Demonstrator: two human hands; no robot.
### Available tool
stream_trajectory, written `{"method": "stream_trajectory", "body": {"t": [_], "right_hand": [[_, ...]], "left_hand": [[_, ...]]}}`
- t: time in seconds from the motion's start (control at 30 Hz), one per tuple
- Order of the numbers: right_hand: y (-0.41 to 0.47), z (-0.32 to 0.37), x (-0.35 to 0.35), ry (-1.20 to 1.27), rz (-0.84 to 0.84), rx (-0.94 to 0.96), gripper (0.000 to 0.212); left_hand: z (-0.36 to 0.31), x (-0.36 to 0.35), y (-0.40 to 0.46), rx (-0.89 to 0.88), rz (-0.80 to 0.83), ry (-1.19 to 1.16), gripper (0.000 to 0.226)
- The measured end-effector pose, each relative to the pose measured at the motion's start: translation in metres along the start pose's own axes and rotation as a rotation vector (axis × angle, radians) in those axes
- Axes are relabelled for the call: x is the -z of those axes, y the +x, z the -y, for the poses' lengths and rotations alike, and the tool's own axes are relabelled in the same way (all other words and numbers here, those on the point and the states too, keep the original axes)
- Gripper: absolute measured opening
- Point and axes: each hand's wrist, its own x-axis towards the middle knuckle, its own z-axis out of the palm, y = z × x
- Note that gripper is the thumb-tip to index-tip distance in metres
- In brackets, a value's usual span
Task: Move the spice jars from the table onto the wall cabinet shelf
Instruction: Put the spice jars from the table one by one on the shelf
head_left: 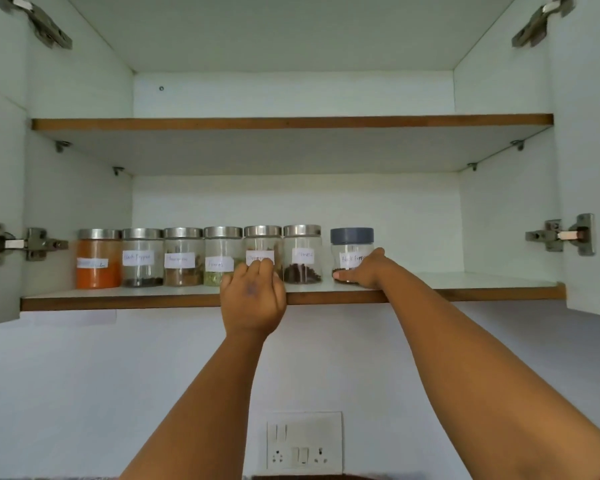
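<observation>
An open wall cabinet (291, 95) with pale, white-green inner walls fills the upper view, its doors swung out on metal hinges (25, 242). The upper shelf (291, 122) has a brown wood edge. Below, a plain white wall (84, 393) carries a white socket panel (303, 441). Light is soft and even.

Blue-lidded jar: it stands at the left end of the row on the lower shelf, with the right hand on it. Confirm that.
Wrong end. In the head view the blue-lidded jar stands at the right end of the row on the lower shelf, with the right hand on it. The orange jar is at the left end.
</observation>
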Motion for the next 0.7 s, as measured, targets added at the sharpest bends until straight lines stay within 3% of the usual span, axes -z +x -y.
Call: {"method": "stream_trajectory", "body": {"t": [0.23,0.7], "right_hand": [[0.0080,0.0011,-0.0029,-0.037,0.037,0.023,0.117],[0.0102,0.0012,-0.0030,-0.103,0.024,0.066,0.115]], "left_hand": [[0.0001,-0.0021,-0.0002,0.000,0.002,-0.034,0.020],[-0.0014,-0.0028,-0.0009,0.031,0.022,-0.039,0.021]]}}
